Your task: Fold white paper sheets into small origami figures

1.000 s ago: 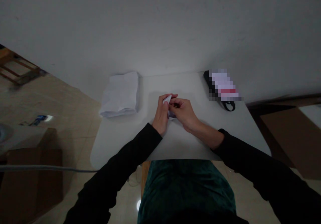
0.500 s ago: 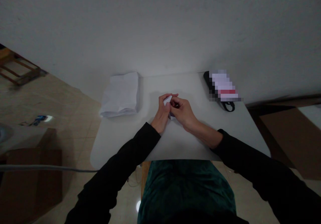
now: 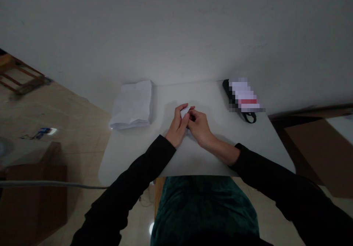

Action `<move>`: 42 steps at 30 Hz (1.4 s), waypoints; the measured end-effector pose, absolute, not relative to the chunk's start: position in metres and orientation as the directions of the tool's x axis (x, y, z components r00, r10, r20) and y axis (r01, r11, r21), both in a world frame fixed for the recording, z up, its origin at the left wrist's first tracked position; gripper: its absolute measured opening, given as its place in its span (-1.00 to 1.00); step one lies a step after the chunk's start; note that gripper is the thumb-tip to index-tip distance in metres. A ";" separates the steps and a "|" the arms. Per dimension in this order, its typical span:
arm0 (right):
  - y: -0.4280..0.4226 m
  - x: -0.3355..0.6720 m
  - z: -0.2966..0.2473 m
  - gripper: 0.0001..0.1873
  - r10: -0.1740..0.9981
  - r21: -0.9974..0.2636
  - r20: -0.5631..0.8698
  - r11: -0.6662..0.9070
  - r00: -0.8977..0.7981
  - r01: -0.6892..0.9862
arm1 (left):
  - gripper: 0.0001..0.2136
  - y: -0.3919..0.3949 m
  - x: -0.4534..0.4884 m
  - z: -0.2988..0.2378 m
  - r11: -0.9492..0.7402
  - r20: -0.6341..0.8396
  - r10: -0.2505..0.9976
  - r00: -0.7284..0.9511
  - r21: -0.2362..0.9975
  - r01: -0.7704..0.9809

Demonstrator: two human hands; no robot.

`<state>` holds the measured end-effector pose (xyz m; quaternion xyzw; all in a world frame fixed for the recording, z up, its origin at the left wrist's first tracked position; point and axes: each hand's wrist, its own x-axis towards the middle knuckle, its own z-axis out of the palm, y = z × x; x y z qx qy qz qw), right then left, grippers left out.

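A small folded piece of white paper (image 3: 184,111) is pinched between my two hands above the middle of the white table (image 3: 220,143). My left hand (image 3: 178,125) holds it from the near left, and my right hand (image 3: 199,127) grips it from the right. The fingers hide most of the paper, so its shape cannot be made out. To the left of my hands lies a stack of white paper sheets (image 3: 132,105), out of reach of my fingers.
A black object with a pixelated white and red label (image 3: 241,98) and a black loop lies at the far right table edge. A wall rises behind the table. A cardboard box (image 3: 33,200) and a grey cable (image 3: 49,184) are low on the left, above a tiled floor.
My hands have come closer together, and my left fingers now cover more of the folded paper. The paper stack and the black object have not moved on the table.
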<state>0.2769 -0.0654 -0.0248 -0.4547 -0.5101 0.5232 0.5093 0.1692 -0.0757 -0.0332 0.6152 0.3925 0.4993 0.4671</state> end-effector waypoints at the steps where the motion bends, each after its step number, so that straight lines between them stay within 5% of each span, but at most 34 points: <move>1: -0.065 0.277 -0.025 -0.80 0.997 -0.996 0.055 0.051 -0.055 -0.071 | -0.56 -0.076 0.170 -0.033 -0.248 0.237 0.958 0.160 0.967 0.054; 11: -0.067 0.279 -0.021 -0.88 0.995 -0.977 -0.087 -0.094 -0.042 -0.194 | -0.53 -0.081 0.169 -0.029 -0.288 0.259 0.951 0.170 0.941 0.180; 21: -0.062 0.286 -0.013 -0.92 0.993 -0.975 -0.064 -0.084 -0.104 -0.205 | -0.60 -0.080 0.167 -0.027 -0.355 0.324 0.922 0.211 0.926 0.132; 37: -0.056 0.286 -0.018 -0.92 0.989 -0.975 -0.078 -0.049 0.128 -0.216 | -0.55 -0.079 0.166 -0.027 -0.343 0.280 0.929 0.244 0.897 0.279; 42: -0.046 0.293 -0.012 -0.75 0.989 -0.978 -0.047 -0.074 -0.143 -0.195 | -0.63 -0.066 0.161 -0.037 -0.248 0.245 0.967 0.070 0.968 0.039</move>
